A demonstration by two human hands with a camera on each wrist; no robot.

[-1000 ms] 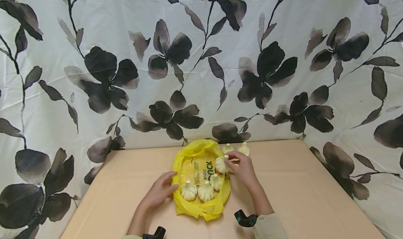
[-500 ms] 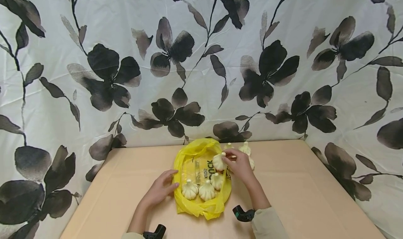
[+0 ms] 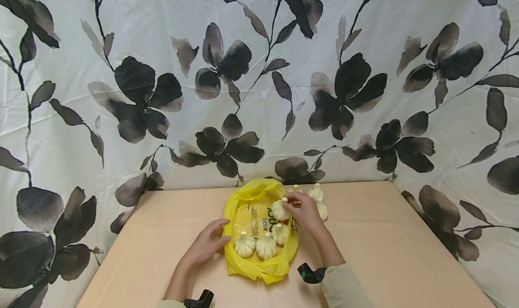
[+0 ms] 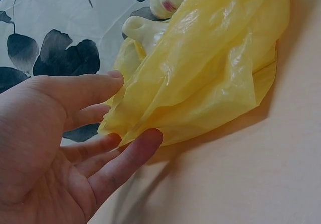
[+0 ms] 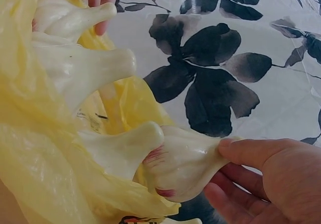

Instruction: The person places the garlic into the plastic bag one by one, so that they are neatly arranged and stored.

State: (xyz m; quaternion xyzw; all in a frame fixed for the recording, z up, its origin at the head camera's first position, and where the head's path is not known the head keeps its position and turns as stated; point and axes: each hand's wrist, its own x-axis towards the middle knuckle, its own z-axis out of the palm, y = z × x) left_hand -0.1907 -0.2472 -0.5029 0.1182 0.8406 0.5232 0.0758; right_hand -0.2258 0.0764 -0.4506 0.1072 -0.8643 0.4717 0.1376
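My right hand (image 3: 306, 213) pinches a garlic bulb (image 3: 279, 210) by its stem over the right inner side of a yellow plastic bag (image 3: 259, 275). In the right wrist view the held garlic bulb (image 5: 180, 163) shows reddish streaks at its base, close beside another bulb. Three more garlic bulbs (image 3: 266, 246) sit inside the bag's opening. At the bag's left rim rests my left hand (image 3: 208, 240), its fingers spread. From the left wrist, the thumb and fingertips (image 4: 150, 138) touch the yellow plastic without curling round it.
Behind the right hand, several garlic bulbs (image 3: 316, 192) lie on the table near its back edge; one is partly hidden. The beige table (image 3: 385, 254) meets a white floral cloth (image 3: 284, 96) at the back.
My right hand has carried the garlic bulb slightly left, further over the bag's opening. A bulb behind the hand has come into view. The left hand keeps its place on the rim.
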